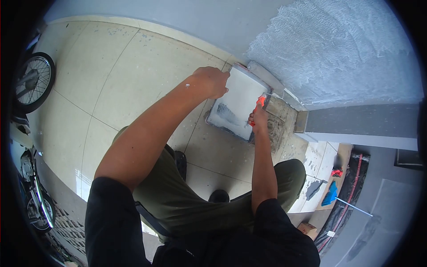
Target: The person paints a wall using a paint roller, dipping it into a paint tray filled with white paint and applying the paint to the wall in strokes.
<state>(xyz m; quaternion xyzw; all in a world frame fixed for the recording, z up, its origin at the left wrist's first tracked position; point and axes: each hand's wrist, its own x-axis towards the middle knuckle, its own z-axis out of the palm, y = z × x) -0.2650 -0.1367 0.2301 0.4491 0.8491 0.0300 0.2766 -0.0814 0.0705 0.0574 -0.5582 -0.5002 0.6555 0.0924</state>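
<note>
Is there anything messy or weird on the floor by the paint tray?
Yes. The floor tiles right beside the paint tray are smeared with dark grey grime, unlike the clean pale tiles elsewhere. The tray itself has a dark smudge near its lower corner. The left hand grips the tray's edge; the right hand holds the roller's orange handle.

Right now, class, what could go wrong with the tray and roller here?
1. The left hand grips only the edge of the tray; it might tip and spill paint on the floor tiles.
2. The right hand holds the roller by its orange handle close to the freshly coated wall; a slip could smear it.
</note>
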